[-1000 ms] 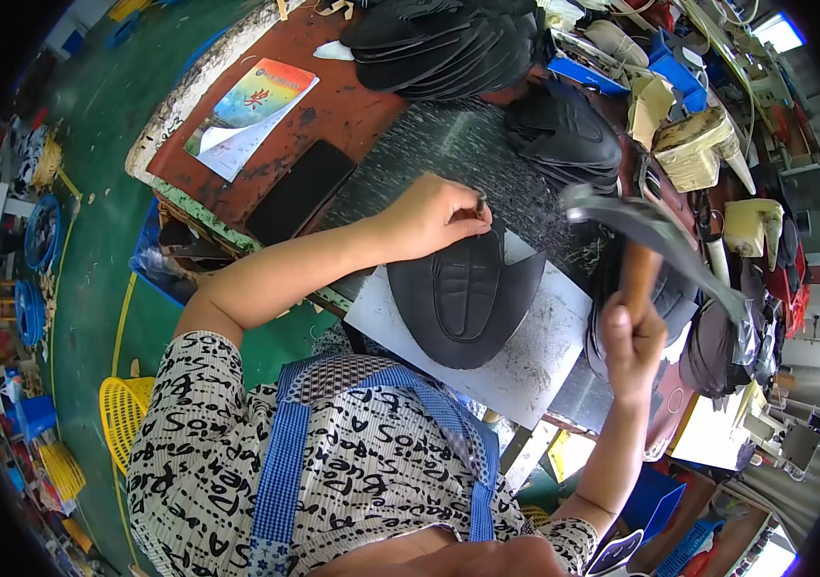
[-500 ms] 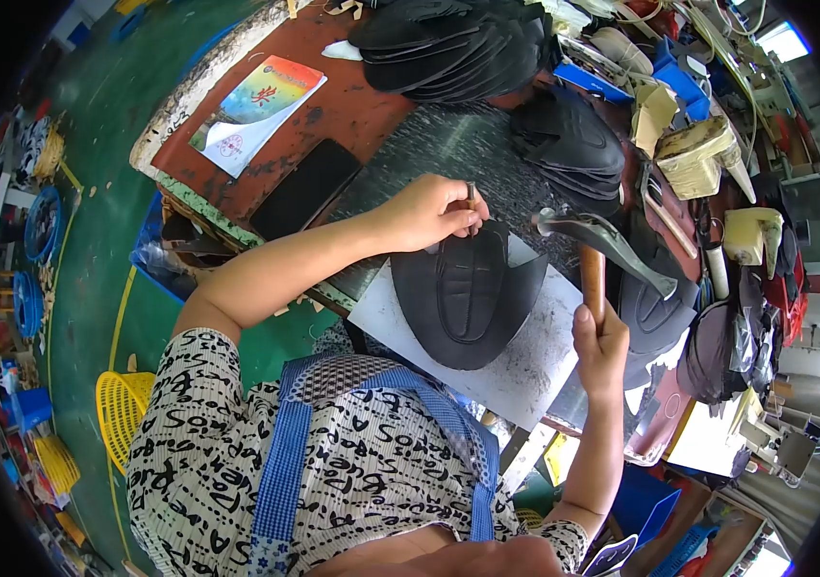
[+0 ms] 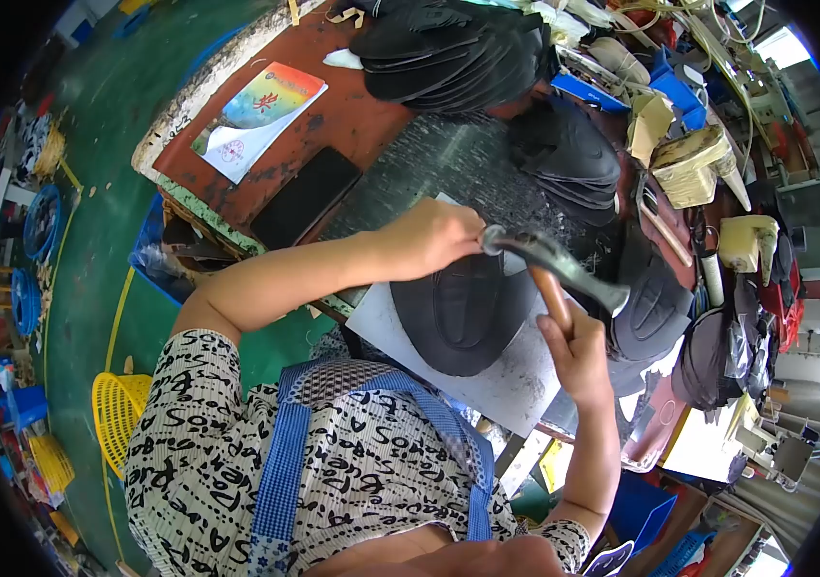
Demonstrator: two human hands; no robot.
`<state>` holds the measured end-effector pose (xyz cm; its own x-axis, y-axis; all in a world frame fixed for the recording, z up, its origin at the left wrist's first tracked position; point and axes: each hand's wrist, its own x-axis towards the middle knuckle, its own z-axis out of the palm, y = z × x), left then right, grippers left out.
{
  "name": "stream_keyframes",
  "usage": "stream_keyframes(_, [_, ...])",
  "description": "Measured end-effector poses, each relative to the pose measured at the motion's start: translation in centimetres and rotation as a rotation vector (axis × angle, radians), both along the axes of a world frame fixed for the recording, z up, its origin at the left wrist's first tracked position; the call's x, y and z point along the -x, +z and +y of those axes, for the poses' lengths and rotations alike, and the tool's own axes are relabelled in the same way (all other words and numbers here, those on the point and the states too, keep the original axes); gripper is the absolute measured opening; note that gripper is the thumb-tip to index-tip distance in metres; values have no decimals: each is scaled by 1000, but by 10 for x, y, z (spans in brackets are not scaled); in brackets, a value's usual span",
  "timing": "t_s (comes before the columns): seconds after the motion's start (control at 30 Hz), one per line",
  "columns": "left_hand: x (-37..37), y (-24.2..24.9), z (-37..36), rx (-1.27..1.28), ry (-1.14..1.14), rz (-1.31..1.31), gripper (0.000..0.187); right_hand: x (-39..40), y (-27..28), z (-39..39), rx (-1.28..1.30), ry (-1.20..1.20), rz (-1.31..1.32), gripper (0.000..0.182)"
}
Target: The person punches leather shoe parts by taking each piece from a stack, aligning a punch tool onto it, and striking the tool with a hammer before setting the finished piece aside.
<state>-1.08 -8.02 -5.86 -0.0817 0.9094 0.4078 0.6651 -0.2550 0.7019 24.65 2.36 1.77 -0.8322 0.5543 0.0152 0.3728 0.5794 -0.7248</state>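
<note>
My right hand is wrapped round the wooden handle of a hammer. The hammer's blurred metal head is tilted, and its striking face is right beside my left hand. Those left fingers are closed at the top edge of a black shoe upper. The short metal punch they hold shows between them in the earlier view but is mostly hidden now. Stitched or pressed lines run down the middle of the upper. It lies flat on a smudged white board, partly over a dark scuffed slab.
Stacks of black shoe pieces lie at the back, with more black pieces at the right. A black phone-like slab and a colourful booklet rest on the red-brown table. Another hammer and yellowish blocks crowd the right side.
The hammer has swung left and slightly down, from apart to right beside my left hand. My left hand has shifted down and left a little, covering the punch.
</note>
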Motion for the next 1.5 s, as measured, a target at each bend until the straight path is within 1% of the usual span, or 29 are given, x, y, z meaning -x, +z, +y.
stream_keyframes(0.03, [4,-2,5,8,3,-59,9,-3,-4,4,-11,7,-142,24])
stream_keyframes(0.07, [9,-3,14,308,26,-740,15,-2,-8,7,-82,19,-34,21])
stream_keyframes(0.1, [19,-1,28,325,84,-752,22,2,-1,4,-114,40,-102,20])
stream_keyframes(0.17, [33,4,68,137,182,-155,22,13,-22,17,-210,190,29,22])
stream_keyframes(0.2, [33,5,93,-61,145,-3,22,22,-29,21,-372,293,116,26])
stream_keyframes(0.23, [29,2,118,-259,105,148,22,26,-32,21,-471,318,71,22])
stream_keyframes(0.3, [16,-4,160,-440,113,424,19,32,-43,21,-520,355,81,21])
stream_keyframes(0.37, [3,-20,192,17,34,526,17,30,-33,19,-497,350,29,19])
stream_keyframes(0.4, [-4,-30,196,-79,180,602,15,24,-32,19,-460,354,23,19])
stream_keyframes(0.5, [5,3,189,82,53,516,14,-4,2,21,-332,286,35,24])
stream_keyframes(0.53, [21,-12,195,-144,-1,438,15,-16,13,32,-355,267,91,26])
stream_keyframes(0.6, [29,-6,190,-129,25,363,17,-50,30,63,-426,88,17,26])
stream_keyframes(0.67, [37,9,179,-266,43,293,15,-78,49,91,-381,-178,-66,23])
stream_keyframes(0.73, [35,41,151,-441,3,251,13,-108,53,127,-481,-271,-180,20])
stream_keyframes(0.83, [37,81,68,-325,-252,307,15,-127,32,145,-917,-233,-105,19])
stream_keyframes(0.87, [37,83,40,-298,-394,338,13,-128,28,145,-921,-243,-72,18])
stream_keyframes(0.93, [35,76,-14,-84,-621,397,13,-134,10,138,-898,-265,-27,17])
stream_keyframes(0.97, [35,66,-35,14,-663,514,13,-134,4,128,-699,-320,-44,17])
stream_keyframes(1.0, [36,53,-51,199,-695,488,15,-127,3,112,-504,-376,-58,17])
stream_keyframes(1.03, [38,37,-61,150,-659,444,16,-117,4,94,-313,-431,-73,18])
stream_keyframes(1.07, [38,37,-67,270,-595,245,17,-101,3,70,-94,-419,30,22])
stream_keyframes(1.1, [39,41,-70,383,-524,55,19,-90,6,51,-13,-384,-15,28])
stream_keyframes(1.17, [32,51,-61,320,-275,-8,21,-78,-11,29,8,-285,-23,39])
stream_keyframes(1.2, [29,47,-52,334,-125,-83,17,-69,-9,17,25,-225,-42,38])
stream_keyframes(1.23, [19,39,-42,391,-14,-498,13,-59,-6,6,25,-189,-77,35])
stream_keyframes(1.3, [10,22,-18,329,-63,-694,12,-46,-12,-4,-7,-136,-124,32])
stream_keyframes(1.37, [3,9,-4,321,-129,-713,15,-39,-22,-8,-106,-70,-200,30])
stream_keyframes(1.4, [0,2,1,322,-133,-657,17,-36,-24,-7,-68,-84,-252,29])
stream_keyframes(1.5, [-4,-9,4,357,-55,-642,20,-35,-29,-6,-82,-70,-247,30])
